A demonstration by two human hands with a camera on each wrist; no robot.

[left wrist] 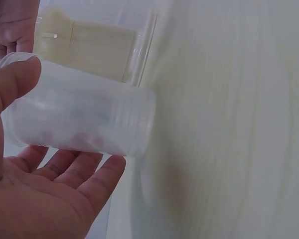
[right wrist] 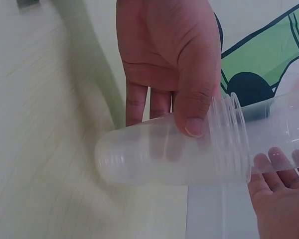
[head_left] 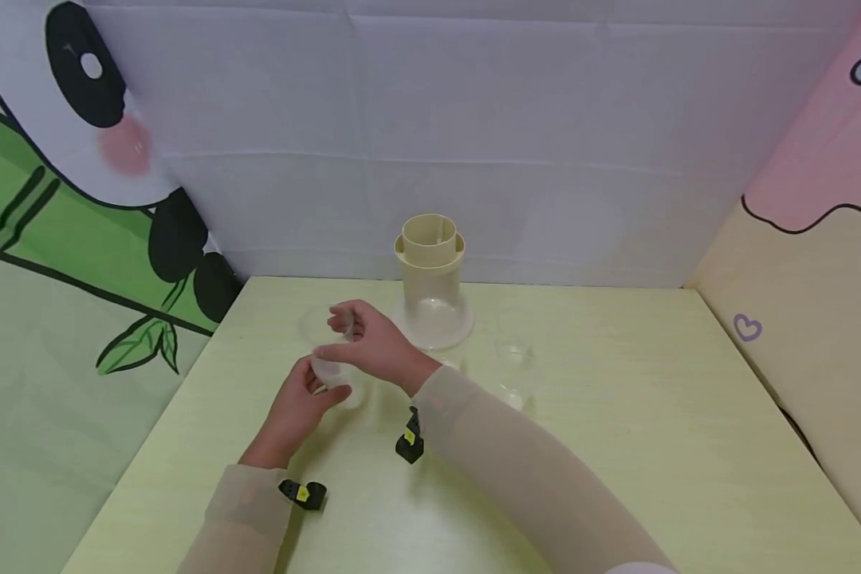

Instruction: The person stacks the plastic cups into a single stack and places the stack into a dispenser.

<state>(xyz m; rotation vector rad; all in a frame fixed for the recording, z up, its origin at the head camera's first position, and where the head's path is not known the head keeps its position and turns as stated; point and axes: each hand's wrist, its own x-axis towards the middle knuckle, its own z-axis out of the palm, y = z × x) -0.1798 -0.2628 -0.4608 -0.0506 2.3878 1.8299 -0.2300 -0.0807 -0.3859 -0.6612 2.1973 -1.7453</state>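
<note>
Low over the left part of the table, my left hand (head_left: 294, 406) grips a frosted, see-through plastic cup (left wrist: 84, 107), thumb on one side and fingers on the other. Ridges ring its rim in the right wrist view, and its base points down. Just above and beyond it, my right hand (head_left: 376, 343) holds a clearer plastic cup (right wrist: 276, 119), fingers curled along its side. The lower end of this clearer cup meets the mouth of the frosted one. Most of the right thumb is out of frame in the right wrist view.
A cream cylinder (head_left: 430, 279) with a smaller tube in its top stands on a clear round base (head_left: 462, 327) near the back wall. Clear plastic pieces (head_left: 513, 352) lie or stand right of centre on the pale wooden table (head_left: 617, 414). Printed cloth walls enclose the table.
</note>
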